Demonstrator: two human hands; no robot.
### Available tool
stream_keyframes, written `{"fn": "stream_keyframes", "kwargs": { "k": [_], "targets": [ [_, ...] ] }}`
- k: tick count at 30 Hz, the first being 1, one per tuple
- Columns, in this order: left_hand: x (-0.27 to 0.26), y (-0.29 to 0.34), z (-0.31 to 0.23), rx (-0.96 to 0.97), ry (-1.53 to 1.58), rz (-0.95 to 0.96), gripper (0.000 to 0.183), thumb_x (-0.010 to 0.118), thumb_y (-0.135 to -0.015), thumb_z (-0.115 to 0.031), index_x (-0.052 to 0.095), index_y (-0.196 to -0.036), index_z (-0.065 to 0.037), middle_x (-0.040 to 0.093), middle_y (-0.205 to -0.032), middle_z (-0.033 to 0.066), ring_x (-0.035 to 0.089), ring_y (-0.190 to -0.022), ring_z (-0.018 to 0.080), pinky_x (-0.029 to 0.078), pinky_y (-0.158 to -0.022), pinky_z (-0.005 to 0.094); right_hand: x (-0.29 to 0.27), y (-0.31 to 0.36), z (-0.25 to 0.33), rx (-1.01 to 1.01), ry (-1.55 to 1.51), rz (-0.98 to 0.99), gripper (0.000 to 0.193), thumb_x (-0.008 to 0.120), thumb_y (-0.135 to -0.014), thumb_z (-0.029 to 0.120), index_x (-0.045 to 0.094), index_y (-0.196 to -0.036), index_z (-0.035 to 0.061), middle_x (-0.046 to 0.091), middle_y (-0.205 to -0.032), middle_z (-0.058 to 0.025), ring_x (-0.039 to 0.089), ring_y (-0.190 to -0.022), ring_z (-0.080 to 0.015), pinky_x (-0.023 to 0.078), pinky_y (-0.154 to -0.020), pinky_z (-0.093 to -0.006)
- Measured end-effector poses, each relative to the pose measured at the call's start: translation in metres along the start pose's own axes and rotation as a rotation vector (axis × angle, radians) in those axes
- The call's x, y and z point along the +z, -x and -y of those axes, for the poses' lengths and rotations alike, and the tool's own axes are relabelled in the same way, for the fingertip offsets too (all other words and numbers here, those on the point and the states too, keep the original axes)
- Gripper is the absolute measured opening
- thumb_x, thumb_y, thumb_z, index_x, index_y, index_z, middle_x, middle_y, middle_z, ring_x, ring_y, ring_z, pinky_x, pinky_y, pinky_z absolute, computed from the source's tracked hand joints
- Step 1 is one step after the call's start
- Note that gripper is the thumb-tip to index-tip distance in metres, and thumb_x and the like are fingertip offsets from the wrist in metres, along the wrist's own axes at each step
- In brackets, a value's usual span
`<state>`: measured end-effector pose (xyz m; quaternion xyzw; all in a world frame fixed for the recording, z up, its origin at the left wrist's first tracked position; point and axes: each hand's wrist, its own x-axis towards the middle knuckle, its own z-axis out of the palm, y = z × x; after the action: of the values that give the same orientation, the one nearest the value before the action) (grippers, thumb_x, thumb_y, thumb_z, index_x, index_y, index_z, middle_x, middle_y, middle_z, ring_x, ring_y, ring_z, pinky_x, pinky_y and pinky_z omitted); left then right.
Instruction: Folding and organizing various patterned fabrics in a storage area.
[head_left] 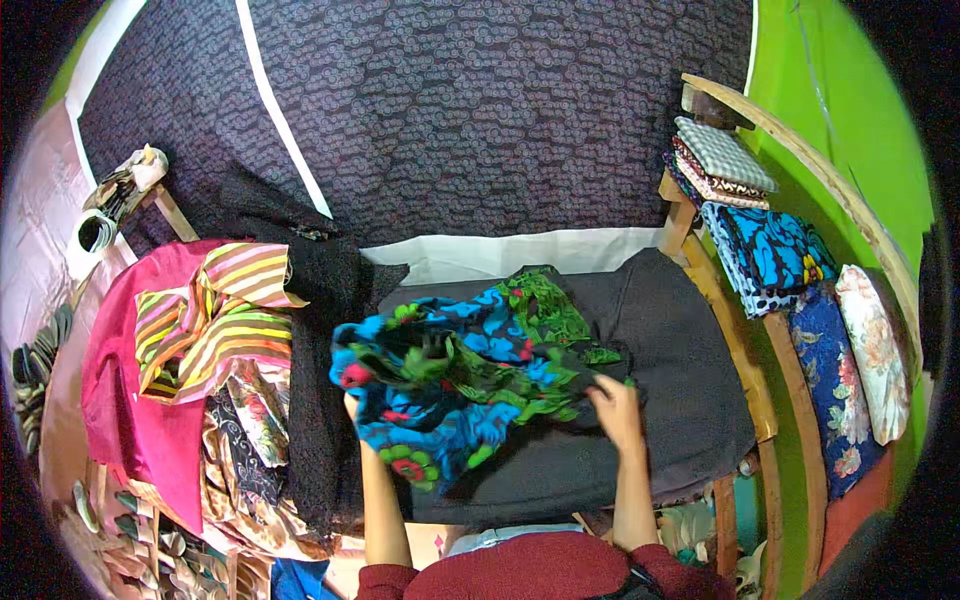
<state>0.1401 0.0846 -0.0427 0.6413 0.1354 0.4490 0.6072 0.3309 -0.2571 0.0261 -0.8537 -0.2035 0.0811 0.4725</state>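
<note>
A crumpled floral cloth in blue, green and black with red flowers is spread between my hands. Its left end is lifted and blurred by motion. My left hand holds that end from beneath, and the cloth hides the fingers. At the other end my right hand has its fingers closed on the dark edge of the cloth. Under both hands lies a flat surface covered with black cloth.
To the left lie a striped cloth, a magenta cloth and a black lace-like cloth. Folded fabrics are stacked on a wooden frame at the right. A dark patterned curtain hangs behind.
</note>
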Motion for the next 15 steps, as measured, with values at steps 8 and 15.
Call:
{"fn": "stream_keyframes", "kwargs": {
  "k": [8,15],
  "targets": [
    [-0.023,-0.001,-0.042,-0.296,0.318,0.036,0.039,0.062,-0.080,-0.020,0.052,-0.112,0.000,0.060,-0.099,0.0063,0.057,-0.089,0.0153,0.046,-0.080,0.0290,-0.119,0.065,-0.037,-0.047,-0.019,-0.758,0.030,0.052,-0.089,0.015,0.054,-0.105,-0.0096,0.063,-0.097,-0.0164,0.058,-0.088,-0.0214,0.042,-0.081,-0.0297],
    [-0.018,0.064,-0.124,-0.066,-0.198,-0.079,0.045,0.055,-0.085,-0.009,0.041,-0.126,0.002,0.048,-0.124,0.0158,0.046,-0.114,0.0224,0.034,-0.097,0.0315,-0.090,0.183,-0.050,0.082,0.147,-0.778,0.032,0.041,-0.094,0.024,0.055,-0.095,-0.0051,0.059,-0.087,-0.0232,0.054,-0.080,-0.0361,0.041,-0.073,-0.0382]
  ]
}}
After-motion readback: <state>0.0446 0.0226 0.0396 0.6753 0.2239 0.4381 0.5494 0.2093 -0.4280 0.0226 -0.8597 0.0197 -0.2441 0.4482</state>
